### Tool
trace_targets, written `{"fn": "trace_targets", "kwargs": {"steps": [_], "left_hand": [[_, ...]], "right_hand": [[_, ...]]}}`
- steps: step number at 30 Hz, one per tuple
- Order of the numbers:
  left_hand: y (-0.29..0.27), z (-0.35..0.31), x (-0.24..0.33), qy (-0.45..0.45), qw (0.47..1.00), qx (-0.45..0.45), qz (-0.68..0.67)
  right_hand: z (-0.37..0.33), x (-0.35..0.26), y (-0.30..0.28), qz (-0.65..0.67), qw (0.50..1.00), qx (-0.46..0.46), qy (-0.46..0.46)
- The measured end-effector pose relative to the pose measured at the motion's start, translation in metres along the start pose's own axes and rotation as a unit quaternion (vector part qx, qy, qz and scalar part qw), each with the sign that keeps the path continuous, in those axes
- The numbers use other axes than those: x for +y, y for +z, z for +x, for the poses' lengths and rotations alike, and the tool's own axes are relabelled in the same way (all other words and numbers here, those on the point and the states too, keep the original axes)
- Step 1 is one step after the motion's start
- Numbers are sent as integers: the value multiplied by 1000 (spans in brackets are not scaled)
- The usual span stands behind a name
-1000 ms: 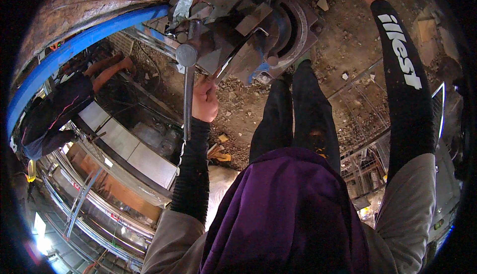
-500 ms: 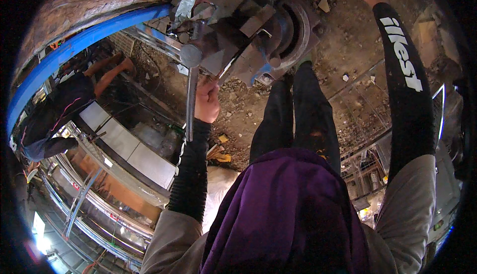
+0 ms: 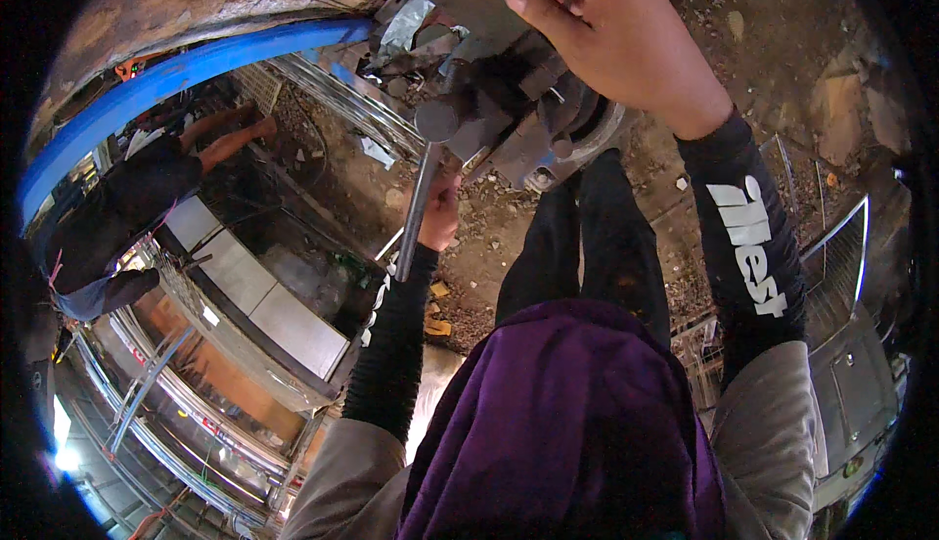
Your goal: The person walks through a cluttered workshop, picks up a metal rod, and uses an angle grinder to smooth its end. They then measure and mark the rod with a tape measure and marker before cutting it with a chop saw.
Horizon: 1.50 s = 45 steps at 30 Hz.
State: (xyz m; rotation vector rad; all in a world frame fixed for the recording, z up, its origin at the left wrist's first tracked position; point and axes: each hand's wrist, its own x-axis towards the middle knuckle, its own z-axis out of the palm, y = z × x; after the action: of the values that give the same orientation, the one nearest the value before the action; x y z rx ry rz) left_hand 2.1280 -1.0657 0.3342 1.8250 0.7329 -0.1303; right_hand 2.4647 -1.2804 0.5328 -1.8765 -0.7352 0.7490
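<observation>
A dark, worn metal bench vise [image 3: 509,129] stands ahead of me, with a long steel handle bar [image 3: 419,212] slanting down toward me from its round screw head [image 3: 436,120]. My left hand [image 3: 442,215] is closed in a fist just behind this bar, close to the jaws. A thin, pale edge runs from the fist toward the vise, but what the fingers hold is mostly hidden. Above the far part of the vise is my right hand [image 3: 616,31], fingers curled and thumb drawn toward them. Whatever is in its grip cannot be made out.
A blue metal beam [image 3: 176,75] curves across the left, with long metal bars [image 3: 352,105] beside the vise. Another person [image 3: 117,193] bends over at the left near a pale panelled bench [image 3: 259,286]. Rubble covers the ground; a wire mesh frame [image 3: 831,266] stands right.
My right hand has come in from the far upper right to above the vise, its fingers now visible. My left hand stays beside the handle bar; the whole view has shifted slightly.
</observation>
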Motion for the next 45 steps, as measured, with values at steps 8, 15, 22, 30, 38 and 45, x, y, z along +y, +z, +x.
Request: {"fn": "trace_targets", "kwargs": {"steps": [8,15,22,30,38,45], "left_hand": [[7,3,8,74,993,36,88],[44,-45,11,38,790,264,551],[-4,10,16,69,991,-65,99],[6,3,27,90,988,-18,123],[-4,3,42,104,973,-53,201],[-2,2,28,-10,990,-93,-104]], "right_hand": [[23,-10,49,-108,917,3,-384],[-78,-51,166,-306,870,-115,-369],[-99,-12,143,-256,888,-125,-361],[-117,2,76,-214,942,-31,-259],[-142,-10,124,82,996,-38,-22],[-109,-23,202,293,956,1,-30]]}}
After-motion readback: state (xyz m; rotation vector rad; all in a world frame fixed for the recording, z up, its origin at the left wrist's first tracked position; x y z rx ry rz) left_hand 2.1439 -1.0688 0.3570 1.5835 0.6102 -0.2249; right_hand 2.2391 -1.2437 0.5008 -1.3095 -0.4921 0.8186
